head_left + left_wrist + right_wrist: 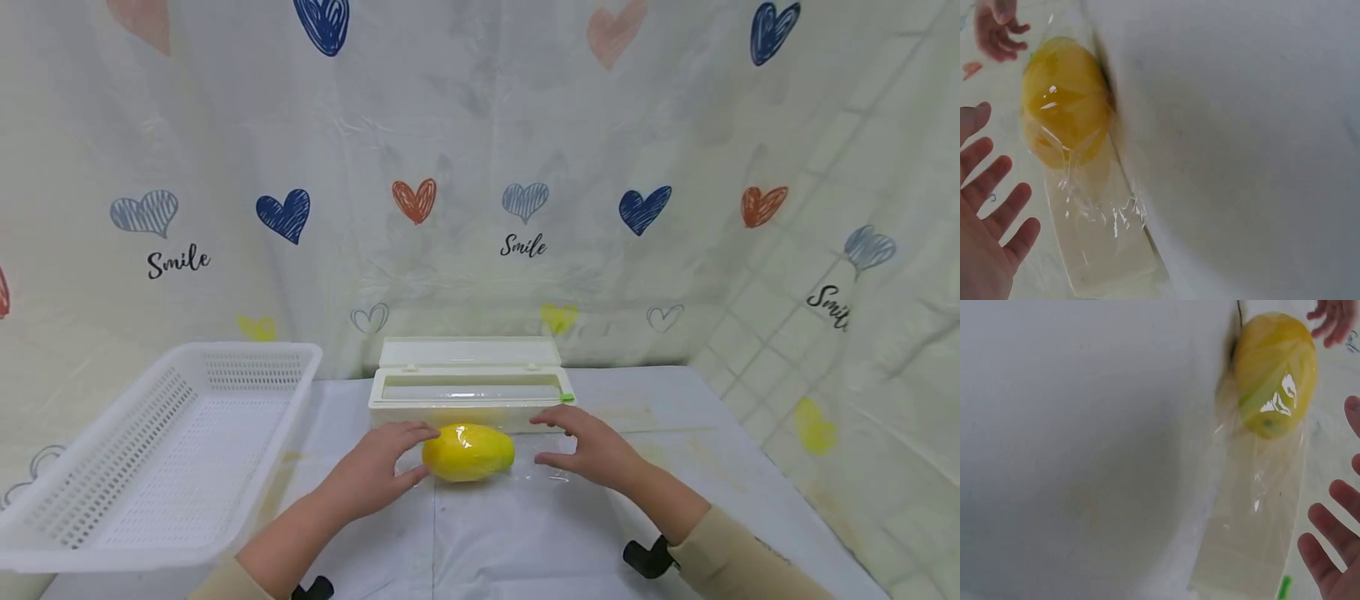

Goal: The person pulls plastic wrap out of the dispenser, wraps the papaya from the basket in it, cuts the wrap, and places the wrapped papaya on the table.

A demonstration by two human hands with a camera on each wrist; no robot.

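A smooth yellow fruit [468, 452], mango- or papaya-like with a greenish right end, lies on the table in front of a white cling film dispenser [468, 414]. Clear cling film [1254, 494] covers the fruit, and loose film spreads past both its ends. My left hand [375, 471] is at the fruit's left end, fingers spread and loosely bent. On the other side, my right hand [596, 450] stands a short gap from the fruit, fingers apart, nearest the dispenser's right corner. Both wrist views show the palms bare.
A large white perforated basket [281, 467] stands on the left of the table. The dispenser's lid [468, 352] is raised, with a small green cutter slide [567, 397] at its right end. Behind hangs a curtain [465, 275] printed with hearts.
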